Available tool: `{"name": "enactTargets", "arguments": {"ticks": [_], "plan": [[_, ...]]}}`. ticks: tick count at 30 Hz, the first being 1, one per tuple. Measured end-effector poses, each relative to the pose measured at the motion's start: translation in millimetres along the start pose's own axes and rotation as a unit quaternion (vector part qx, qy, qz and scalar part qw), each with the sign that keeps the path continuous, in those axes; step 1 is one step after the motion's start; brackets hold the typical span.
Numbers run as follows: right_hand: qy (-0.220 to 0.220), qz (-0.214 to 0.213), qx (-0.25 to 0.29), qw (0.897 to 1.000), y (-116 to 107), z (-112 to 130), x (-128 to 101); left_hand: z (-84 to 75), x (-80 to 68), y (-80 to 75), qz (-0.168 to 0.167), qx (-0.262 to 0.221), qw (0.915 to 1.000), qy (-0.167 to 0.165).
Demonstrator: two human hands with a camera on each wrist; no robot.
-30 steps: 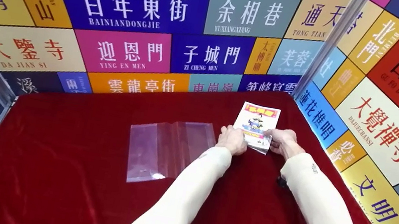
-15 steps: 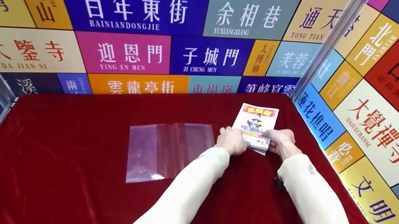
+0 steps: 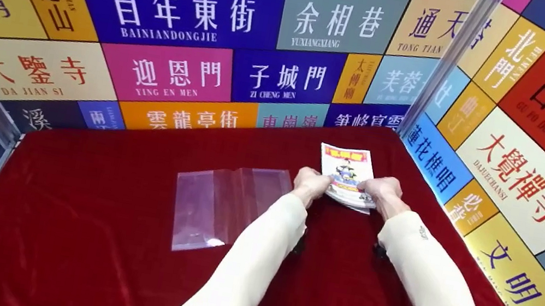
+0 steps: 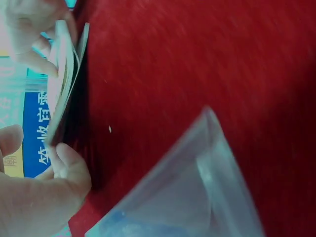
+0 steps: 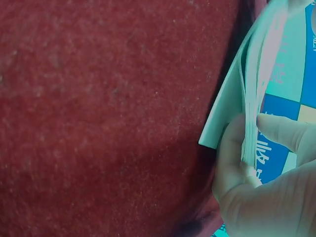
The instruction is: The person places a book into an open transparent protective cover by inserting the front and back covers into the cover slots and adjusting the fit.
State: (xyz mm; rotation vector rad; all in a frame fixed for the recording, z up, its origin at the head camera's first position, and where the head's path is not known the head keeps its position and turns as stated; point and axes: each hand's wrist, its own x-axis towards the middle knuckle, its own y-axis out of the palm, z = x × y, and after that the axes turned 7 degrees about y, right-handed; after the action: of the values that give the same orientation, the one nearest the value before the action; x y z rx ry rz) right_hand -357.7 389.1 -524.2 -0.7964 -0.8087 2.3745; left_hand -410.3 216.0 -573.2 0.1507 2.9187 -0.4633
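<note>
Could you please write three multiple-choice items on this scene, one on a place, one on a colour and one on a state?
1. Where does the clear plastic sleeve lie?
A. On the cloth, to the left of the booklet
B. On top of the booklet
C. Against the right wall

2. What colour is the table cloth?
A. Green
B. Dark red
C. White

3. How is the booklet held?
A. By one hand only
B. By no hand
C. By both hands at its near end

Answers: 1 A, as the head view shows it flat on the cloth, apart from the booklet. 2 B, as every view shows red fabric. 3 C, as the left hand and right hand grip the near corners.
</note>
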Motion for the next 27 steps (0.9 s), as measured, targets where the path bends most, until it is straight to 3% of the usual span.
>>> {"name": "enactTargets", "arguments": {"ticks": [3,5,6,12,21,24,27], "plan": [[-0.001,0.001,-0.020,1.000,1.9,-0.9,0.6,-17.5,-27.1,-6.5,0.024,-0.113,0.9925,-0.040],[-0.004,0.002,-0.020,1.000,3.3,-1.4,-0.6,-32.1,-46.1,-13.8,0.040,-0.146,0.9869,-0.057],[-0.006,0.003,-0.019,1.000,3.6,-1.9,-0.6,-33.9,-48.9,-13.4,0.040,-0.148,0.9864,-0.058],[-0.011,0.010,0.004,1.000,5.6,-10.0,13.3,-33.1,-46.6,-11.1,0.024,-0.156,0.9862,-0.049],[-0.018,0.020,0.007,1.000,2.2,2.1,-3.6,-33.5,-47.7,-19.1,0.021,-0.180,0.9830,-0.032],[-0.001,0.046,0.047,0.998,-0.7,1.5,-2.7,-38.1,-52.6,-22.2,0.023,-0.180,0.9830,-0.025],[0.027,0.097,0.121,0.988,-3.8,-1.1,-0.1,-41.4,-57.3,-26.4,0.031,-0.186,0.9818,-0.018]]}}
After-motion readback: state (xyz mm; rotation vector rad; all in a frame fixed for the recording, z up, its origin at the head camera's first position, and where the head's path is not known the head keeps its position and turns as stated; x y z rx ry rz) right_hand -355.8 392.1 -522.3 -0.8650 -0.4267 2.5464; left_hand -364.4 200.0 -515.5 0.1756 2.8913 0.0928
